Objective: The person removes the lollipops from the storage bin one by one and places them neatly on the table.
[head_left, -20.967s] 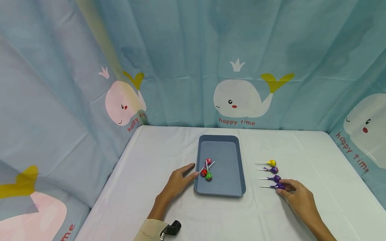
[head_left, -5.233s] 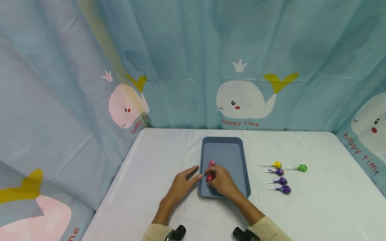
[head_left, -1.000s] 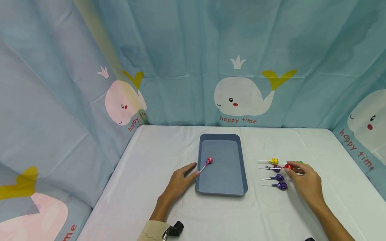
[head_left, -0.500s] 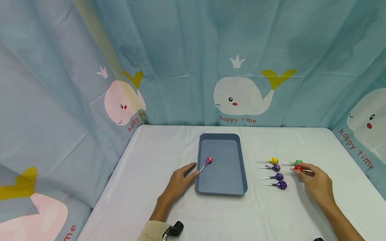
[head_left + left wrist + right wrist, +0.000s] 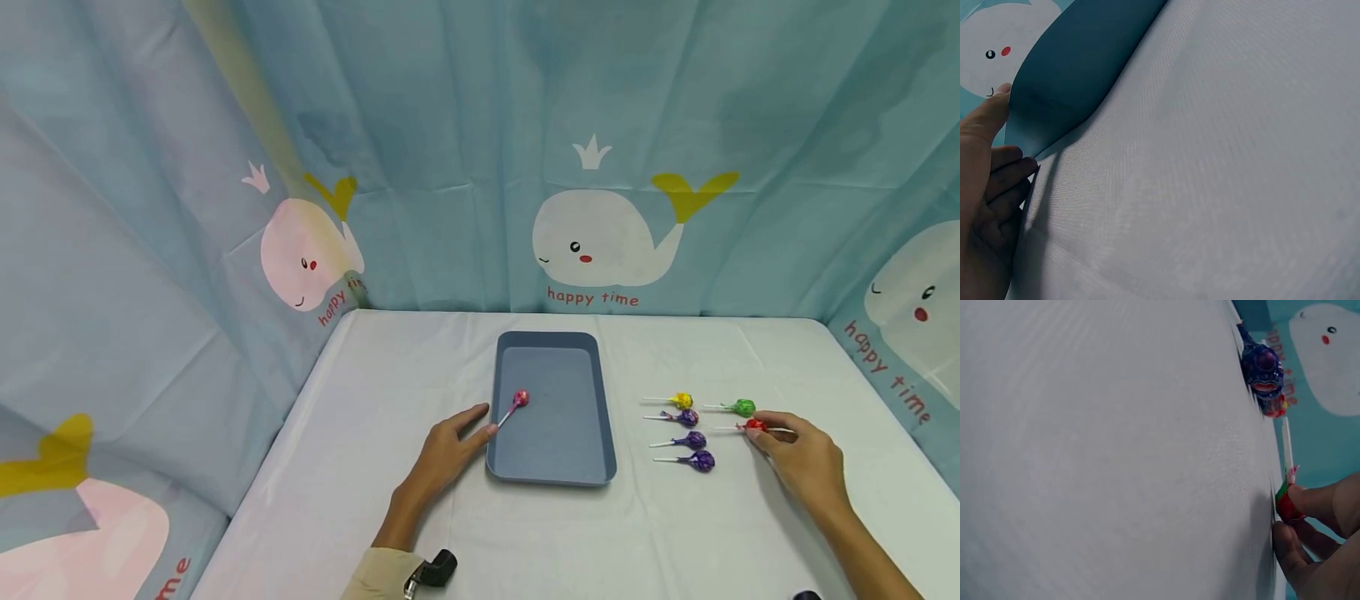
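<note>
Between the fingertips of my right hand (image 5: pixel 806 458) is a red lollipop (image 5: pixel 752 426), its stick pointing left, at the table surface. The right wrist view shows thumb and fingers pinching the red candy head (image 5: pixel 1287 506). Just behind it lies a green lollipop (image 5: pixel 742 407). My left hand (image 5: pixel 446 454) touches the left side of a blue-grey tray (image 5: pixel 555 482), thumb at the rim and fingers loosely extended; the left wrist view shows this hand (image 5: pixel 991 169) against the tray wall (image 5: pixel 1079 69). Inside the tray, one pink lollipop (image 5: pixel 521 398) leans on the left edge.
A column of lollipops lies between tray and right hand: yellow (image 5: pixel 681 401), a purple patterned one (image 5: pixel 686 417), and two dark purple ones, the nearer (image 5: pixel 701 461) closest to me. The white tablecloth (image 5: pixel 360 417) ends at a whale-print curtain (image 5: pixel 450 250).
Across the frames, the green and red lollipops have left the tray for the right side. Over the last second my right hand carries the red one rightward and slightly nearer; my left hand stays.
</note>
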Demonstrator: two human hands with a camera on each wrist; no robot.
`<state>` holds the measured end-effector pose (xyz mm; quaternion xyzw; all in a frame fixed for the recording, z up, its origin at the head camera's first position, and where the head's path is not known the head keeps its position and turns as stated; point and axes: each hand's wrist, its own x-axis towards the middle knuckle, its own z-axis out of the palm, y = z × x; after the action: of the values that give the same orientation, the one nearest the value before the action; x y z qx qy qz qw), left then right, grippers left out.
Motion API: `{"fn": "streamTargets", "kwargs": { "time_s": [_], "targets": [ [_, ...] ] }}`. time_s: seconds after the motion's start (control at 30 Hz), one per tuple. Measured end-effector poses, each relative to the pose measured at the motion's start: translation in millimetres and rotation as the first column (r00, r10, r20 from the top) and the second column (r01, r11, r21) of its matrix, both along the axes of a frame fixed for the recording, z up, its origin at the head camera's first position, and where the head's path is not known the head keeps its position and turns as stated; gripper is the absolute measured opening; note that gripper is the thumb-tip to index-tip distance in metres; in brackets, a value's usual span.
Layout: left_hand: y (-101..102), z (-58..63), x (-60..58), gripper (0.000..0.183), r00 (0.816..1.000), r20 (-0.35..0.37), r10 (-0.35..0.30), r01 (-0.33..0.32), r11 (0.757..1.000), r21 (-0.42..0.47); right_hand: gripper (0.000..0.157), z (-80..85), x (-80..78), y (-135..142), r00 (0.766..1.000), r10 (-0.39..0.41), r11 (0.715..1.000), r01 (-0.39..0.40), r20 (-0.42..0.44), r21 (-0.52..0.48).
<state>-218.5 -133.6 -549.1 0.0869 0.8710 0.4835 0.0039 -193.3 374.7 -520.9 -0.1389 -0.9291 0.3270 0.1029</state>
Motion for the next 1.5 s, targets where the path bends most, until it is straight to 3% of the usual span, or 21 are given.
{"fn": "streamTargets", "kwargs": {
  "time_s": [1.03, 1.5],
  "targets": [
    [0.1, 0.6, -0.4, 0.062, 1.0, 0.002, 0.0, 0.0, 1.0, -0.004, 0.042, 8.7, -0.2, -4.9, 0.999, -0.024, 0.999, 0.023, -0.024, -0.033],
    [0.1, 0.2, 0.1, 0.061, 1.0, 0.01, 0.001, -0.001, 1.0, 0.001, 0.044, 20.9, 2.7, -29.5, 0.984, 0.023, 0.997, -0.036, -0.175, -0.073]
  ]
}}
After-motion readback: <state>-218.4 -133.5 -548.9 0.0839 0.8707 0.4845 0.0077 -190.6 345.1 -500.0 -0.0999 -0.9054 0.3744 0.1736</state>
